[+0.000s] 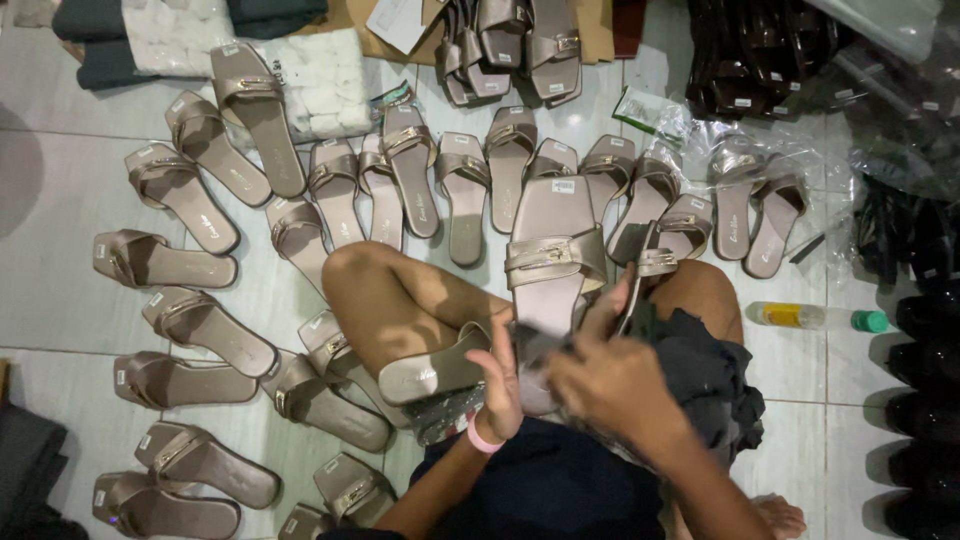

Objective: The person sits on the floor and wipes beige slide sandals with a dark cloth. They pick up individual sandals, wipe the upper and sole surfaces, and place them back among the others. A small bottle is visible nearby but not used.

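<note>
Left hand [500,385]: grip closed around the heel end of a taupe slide sandal [552,250], thumb side up, pink band at the wrist. The sandal stands nearly upright over the lap, toe end away from the person, metal buckle on its strap facing the camera.

Right hand [612,375]: fingers curled over a crumpled clear plastic bag [545,365] at the sandal's heel; how tightly it pinches the film I cannot tell, as motion blurs this area.

A second sandal [435,370] lies across the left thigh, just beside the left hand. A third [648,268] leans at the right knee.

Risks, as judged:
- The upright sandal is held at one end only; a slack left grip would let it tip toward the row on the floor.
- The buckle could snag or tear the thin film if the bag drags across it.
- The thigh sandal rests loosely; a leg shift could slide it off.

Around: many matching sandals fan out on the tiled floor [60,200]. A small yellow bottle with a green cap [815,318] lies to the right, well apart. More plastic bags [700,135] sit beyond the far row.
</note>
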